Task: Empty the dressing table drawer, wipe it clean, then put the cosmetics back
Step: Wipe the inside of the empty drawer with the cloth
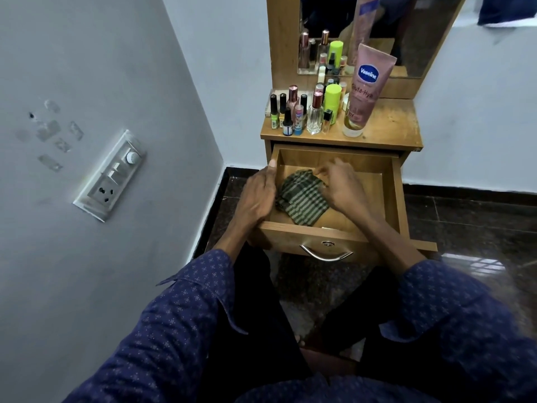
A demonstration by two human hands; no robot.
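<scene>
Now | drawer open | cosmetics on tabletop | grey wall

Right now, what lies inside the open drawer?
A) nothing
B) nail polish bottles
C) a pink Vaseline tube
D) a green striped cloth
D: the green striped cloth lies on the floor of the drawer, under the right hand; the cosmetics stand on the tabletop.

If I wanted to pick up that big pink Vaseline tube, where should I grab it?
Probably around the middle of the pink Vaseline tube, coming from the right side. It stands cap-down and leans back against the mirror frame, and small bottles crowd its left, so the right side looks freer.
</scene>
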